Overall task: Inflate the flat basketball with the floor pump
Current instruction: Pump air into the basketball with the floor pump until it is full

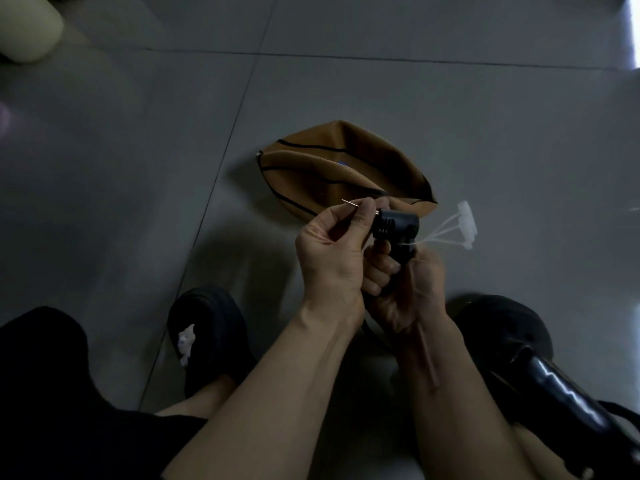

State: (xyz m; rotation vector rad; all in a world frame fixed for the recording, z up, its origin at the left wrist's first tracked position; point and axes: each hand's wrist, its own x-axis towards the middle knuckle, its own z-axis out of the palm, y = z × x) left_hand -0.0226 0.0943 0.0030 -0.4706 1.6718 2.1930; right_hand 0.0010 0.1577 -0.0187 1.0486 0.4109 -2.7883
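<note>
No readable text, brand, number or sign is showing anywhere. A small blue mark is sitting on the flat basketball [343,168] at the frame's centre, but it is too blurred to read.

Basketball [343,168] on floor [138,150], behind pump head [394,230]; pump barrel [568,389] far right, nr shoe [498,327]
</note>
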